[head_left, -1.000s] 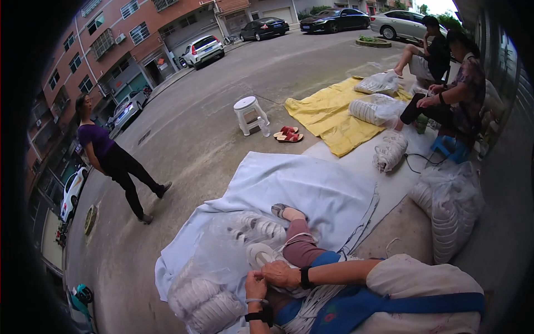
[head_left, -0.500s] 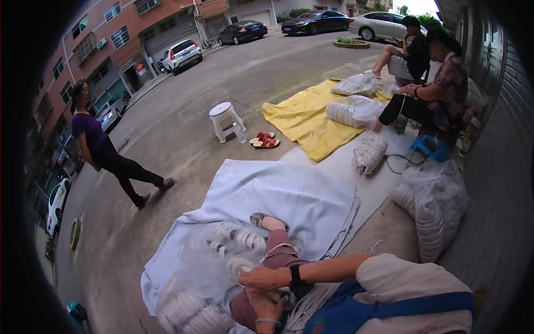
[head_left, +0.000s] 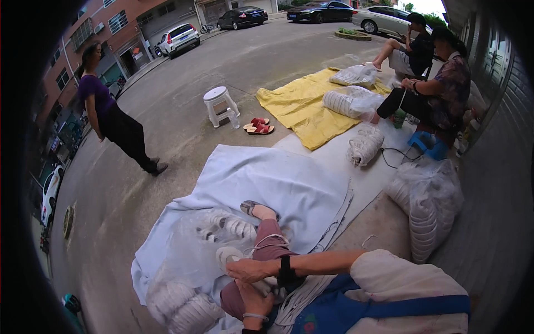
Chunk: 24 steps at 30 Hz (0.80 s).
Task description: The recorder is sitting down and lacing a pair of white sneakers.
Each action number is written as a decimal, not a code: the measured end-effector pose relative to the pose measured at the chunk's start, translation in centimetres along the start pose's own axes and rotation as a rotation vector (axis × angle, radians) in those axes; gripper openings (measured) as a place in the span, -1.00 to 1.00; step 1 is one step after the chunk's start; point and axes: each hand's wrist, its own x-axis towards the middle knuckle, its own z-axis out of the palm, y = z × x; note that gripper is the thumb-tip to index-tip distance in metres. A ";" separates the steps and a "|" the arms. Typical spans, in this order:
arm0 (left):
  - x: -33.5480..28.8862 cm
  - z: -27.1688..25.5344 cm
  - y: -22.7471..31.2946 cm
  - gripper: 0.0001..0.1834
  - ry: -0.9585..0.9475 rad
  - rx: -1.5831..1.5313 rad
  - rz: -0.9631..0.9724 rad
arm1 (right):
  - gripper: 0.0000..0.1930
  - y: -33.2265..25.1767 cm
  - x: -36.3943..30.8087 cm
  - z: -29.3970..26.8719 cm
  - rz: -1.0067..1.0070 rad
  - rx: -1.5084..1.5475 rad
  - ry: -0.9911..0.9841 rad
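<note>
White, rounded, flat piece (head_left: 227,256) showed just beside the fingertips of the right hand (head_left: 250,270) | that hand met the left hand (head_left: 257,301), fingers bent; what either gripped could not be told | clear plastic bag (head_left: 189,236) lay nearby, on spread pale-blue cloth (head_left: 261,172) | white plastic stool (head_left: 215,94) stood well beyond

this is an open-air work spot on a paved street or yard: cars (head_left: 180,40) stand parked beside a reddish building (head_left: 98,15) with barred windows, sky (head_left: 428,6) shows at the top, and a pale blue cloth (head_left: 261,167) and a yellow sheet (head_left: 295,114) cover the ground (head_left: 167,106) where people (head_left: 453,83) sit near clear bags (head_left: 428,192) of white goods.
</note>
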 end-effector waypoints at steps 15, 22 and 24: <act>5.9 -1.6 3.2 -0.50 -0.089 -2.074 -0.612 | -0.78 -21.7 -12.0 -22.9 -0.681 1.150 -0.239; 2.5 -2.4 4.8 -0.58 -0.209 -1.728 -0.447 | -0.72 -13.0 -11.7 -16.6 0.399 0.738 0.385; 0.9 -5.8 7.7 -0.50 -0.487 -1.459 -0.171 | -0.65 -9.3 -10.3 -14.1 0.754 0.827 0.149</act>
